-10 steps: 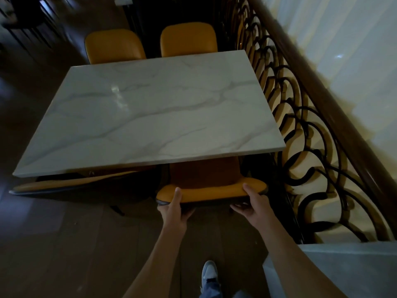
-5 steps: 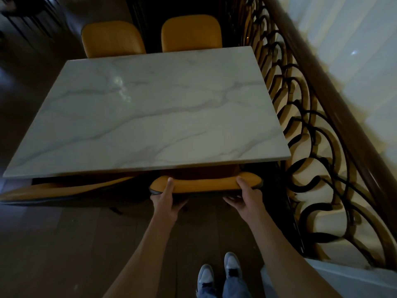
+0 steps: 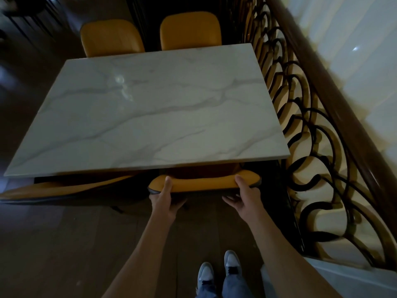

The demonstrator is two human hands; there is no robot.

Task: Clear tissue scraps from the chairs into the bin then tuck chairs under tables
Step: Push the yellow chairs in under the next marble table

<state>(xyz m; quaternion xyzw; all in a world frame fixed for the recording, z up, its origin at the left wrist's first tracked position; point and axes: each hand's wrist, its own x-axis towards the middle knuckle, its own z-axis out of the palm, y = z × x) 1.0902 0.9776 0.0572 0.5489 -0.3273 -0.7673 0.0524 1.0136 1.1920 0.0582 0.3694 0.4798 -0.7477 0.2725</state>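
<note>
4 yellow chairs around 1 marble surface [image 3: 150, 117], left hand [image 3: 162, 201] and right hand [image 3: 245, 197] gripping near chair back [image 3: 204, 183], fingers curled underneath, thumbs on top, no legible writing

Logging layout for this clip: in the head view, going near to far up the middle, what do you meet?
Shoes → left hand and right hand, level with each other, on the near chair's backrest → marble table → two far chairs.
</note>
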